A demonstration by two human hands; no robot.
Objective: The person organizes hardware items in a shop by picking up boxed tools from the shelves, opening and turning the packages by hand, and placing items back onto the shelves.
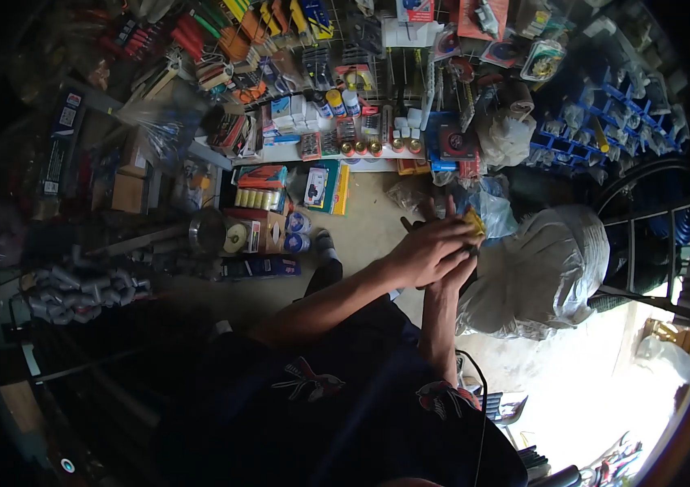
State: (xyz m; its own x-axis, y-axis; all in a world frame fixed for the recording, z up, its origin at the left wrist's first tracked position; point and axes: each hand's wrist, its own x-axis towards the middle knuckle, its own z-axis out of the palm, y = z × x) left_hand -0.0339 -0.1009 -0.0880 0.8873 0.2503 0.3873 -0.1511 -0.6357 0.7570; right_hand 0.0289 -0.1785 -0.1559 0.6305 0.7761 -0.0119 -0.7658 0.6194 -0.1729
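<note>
Both hands meet in front of my body, right of the middle of the head view. My left hand reaches in from the left, its fingers bent around a small yellow item at their tips. My right hand comes up from below and touches my left hand. It is partly covered by the left hand, and what it grips is hidden. Dark finger-like shapes stick out above and left of the left hand; whose fingers they are is unclear.
Beyond the hands stands a white shelf with small boxes and cans. Boxes and blue-white rolls lie left of my foot. Grey pipe fittings are piled at the left. A large whitish sack and a dark metal rack stand right.
</note>
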